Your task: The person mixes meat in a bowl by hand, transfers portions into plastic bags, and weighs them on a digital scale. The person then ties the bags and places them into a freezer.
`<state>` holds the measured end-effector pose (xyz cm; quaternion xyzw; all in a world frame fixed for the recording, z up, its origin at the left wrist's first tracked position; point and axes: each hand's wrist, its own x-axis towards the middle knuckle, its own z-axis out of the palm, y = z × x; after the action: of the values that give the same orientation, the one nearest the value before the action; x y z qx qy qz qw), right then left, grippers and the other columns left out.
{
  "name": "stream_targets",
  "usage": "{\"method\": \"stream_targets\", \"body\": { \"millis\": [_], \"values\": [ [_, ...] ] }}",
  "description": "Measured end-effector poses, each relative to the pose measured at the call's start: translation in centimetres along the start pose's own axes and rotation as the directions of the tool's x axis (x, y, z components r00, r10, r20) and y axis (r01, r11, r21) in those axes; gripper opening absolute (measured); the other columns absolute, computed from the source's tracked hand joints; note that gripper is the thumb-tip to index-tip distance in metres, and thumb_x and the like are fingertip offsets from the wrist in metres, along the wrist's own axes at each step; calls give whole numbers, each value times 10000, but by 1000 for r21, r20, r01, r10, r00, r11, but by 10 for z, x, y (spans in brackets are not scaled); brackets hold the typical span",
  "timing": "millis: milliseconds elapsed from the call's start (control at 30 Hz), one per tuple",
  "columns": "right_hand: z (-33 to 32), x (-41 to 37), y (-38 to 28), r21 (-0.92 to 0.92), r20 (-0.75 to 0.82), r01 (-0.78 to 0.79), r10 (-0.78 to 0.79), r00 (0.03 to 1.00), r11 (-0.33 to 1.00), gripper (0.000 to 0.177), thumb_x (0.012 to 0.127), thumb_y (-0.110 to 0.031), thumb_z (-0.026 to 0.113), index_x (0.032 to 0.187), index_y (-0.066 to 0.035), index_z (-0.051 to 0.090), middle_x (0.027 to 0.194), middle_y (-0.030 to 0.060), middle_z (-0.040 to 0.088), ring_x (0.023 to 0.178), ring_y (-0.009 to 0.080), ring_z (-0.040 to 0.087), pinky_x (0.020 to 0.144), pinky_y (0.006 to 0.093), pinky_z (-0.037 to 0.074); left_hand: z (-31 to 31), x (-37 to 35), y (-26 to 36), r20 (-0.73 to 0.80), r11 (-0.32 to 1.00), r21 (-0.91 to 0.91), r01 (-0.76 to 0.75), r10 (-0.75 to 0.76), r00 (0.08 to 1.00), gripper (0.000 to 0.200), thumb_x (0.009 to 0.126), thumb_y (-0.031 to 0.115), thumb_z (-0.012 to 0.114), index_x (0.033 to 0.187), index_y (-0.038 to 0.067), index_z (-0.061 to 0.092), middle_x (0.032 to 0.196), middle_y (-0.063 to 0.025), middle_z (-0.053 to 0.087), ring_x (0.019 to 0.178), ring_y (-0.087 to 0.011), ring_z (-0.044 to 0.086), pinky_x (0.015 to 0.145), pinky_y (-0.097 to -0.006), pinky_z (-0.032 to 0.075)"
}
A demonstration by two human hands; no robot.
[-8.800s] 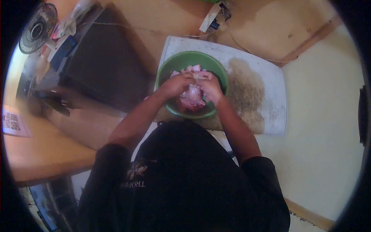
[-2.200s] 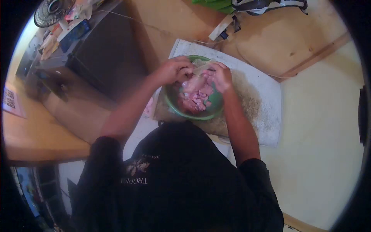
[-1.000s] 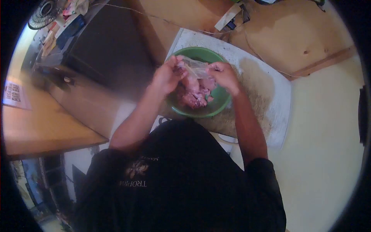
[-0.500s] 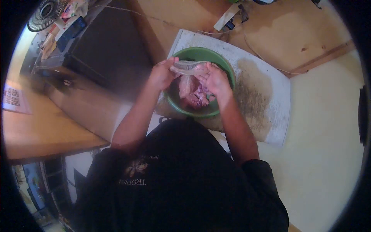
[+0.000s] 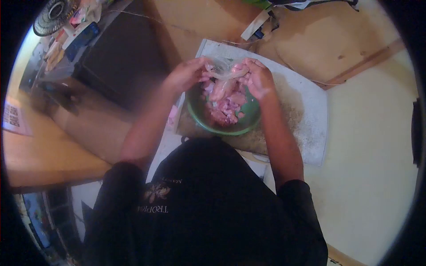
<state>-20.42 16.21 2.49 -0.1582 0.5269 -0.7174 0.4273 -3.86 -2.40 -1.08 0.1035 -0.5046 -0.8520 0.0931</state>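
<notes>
A green bowl (image 5: 242,125) holding several pink pieces of raw meat (image 5: 226,106) sits on a worn white board (image 5: 301,102). Both hands are raised over the bowl's far rim. My left hand (image 5: 186,75) grips one side of a thin clear plastic bag (image 5: 224,68), and my right hand (image 5: 258,79) grips the other side. The bag is stretched between them, with pale pink meat showing through it and hanging down toward the bowl.
A large dark box (image 5: 120,57) stands left of the board. A small fan (image 5: 52,13) and clutter sit at the far left top. A wooden counter (image 5: 40,150) lies at the left, with cords and packaging (image 5: 262,22) beyond the board.
Both hands have lifted the plastic bag higher and farther, up to the bowl's far rim. Earlier they were lower, working in the meat inside the bowl.
</notes>
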Motion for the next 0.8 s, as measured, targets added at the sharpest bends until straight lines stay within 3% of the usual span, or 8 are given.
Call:
{"method": "stream_targets", "body": {
  "millis": [67, 167, 267, 400, 467, 567, 667, 800],
  "values": [
    [0, 0, -8, 12, 35, 75, -75, 997, 997, 180, 939, -222, 548, 992, -52, 571, 899, 95, 653, 839, 222, 642, 727, 378, 512, -3, 1, 7, -88, 972, -151, 180, -195, 977, 385, 981, 218, 479, 1282, -19, 452, 1112, -141, 595, 1042, -248, 591, 889, -377, 491],
    [3, -9, -17, -19, 1, 95, -95, 995, 995, 166, 944, -199, 534, 1007, -47, 557, 937, 126, 648, 873, 246, 645, 783, 392, 527, -3, -1, 0, 7, 950, -252, 185, -189, 982, 426, 986, 262, 445, 1303, -22, 414, 1160, -167, 574, 1100, -268, 575, 928, -385, 487],
    [5, -11, -22, -57, -47, 74, -77, 996, 996, 158, 946, -200, 531, 991, -54, 569, 939, 116, 650, 870, 238, 645, 774, 379, 521, 10, -7, -8, -47, 997, -52, 48, -51, 998, 447, 981, 301, 440, 1291, -20, 423, 1197, -174, 558, 1132, -271, 561, 947, -405, 483],
    [-2, -9, -17, -92, -37, 84, -88, 995, 992, 154, 948, -208, 531, 987, -65, 575, 938, 99, 651, 866, 224, 644, 783, 378, 516, 15, -7, -8, -20, 986, -160, 42, -46, 999, 448, 977, 317, 461, 1283, -8, 432, 1176, -157, 558, 1102, -263, 572, 927, -415, 493],
    [-4, -9, -15, -180, -13, 114, -118, 993, 977, 159, 947, -224, 537, 984, -75, 578, 935, 81, 652, 858, 205, 645, 771, 370, 512, 16, -6, -4, 94, 942, -293, 162, -140, 986, 413, 973, 314, 484, 1252, 10, 458, 1123, -136, 566, 1056, -259, 587, 903, -423, 503],
    [-5, -11, -11, -276, -6, 129, -136, 991, 952, 161, 948, -225, 538, 985, -75, 579, 928, 76, 652, 851, 194, 646, 764, 364, 512, 25, -3, -3, 25, 981, -100, 167, -165, 986, 446, 966, 369, 493, 1225, 7, 467, 1073, -126, 569, 1023, -255, 594, 887, -418, 507],
    [-1, -20, -10, -276, -18, 129, -139, 990, 952, 153, 949, -216, 534, 983, -73, 577, 923, 73, 653, 849, 188, 648, 761, 354, 514, 35, -1, -3, -58, 982, -58, 182, -185, 981, 394, 962, 329, 503, 1195, 12, 492, 1056, -121, 580, 995, -255, 608, 873, -396, 510],
    [-10, -21, -5, -256, -1, 131, -136, 991, 958, 155, 948, -202, 530, 1003, -65, 577, 942, 83, 649, 876, 199, 645, 781, 363, 519, 29, 2, -5, -33, 957, -181, 227, -236, 971, 329, 952, 206, 498, 1216, 10, 496, 1125, -140, 583, 998, -258, 617, 868, -382, 513]
  ]
}}
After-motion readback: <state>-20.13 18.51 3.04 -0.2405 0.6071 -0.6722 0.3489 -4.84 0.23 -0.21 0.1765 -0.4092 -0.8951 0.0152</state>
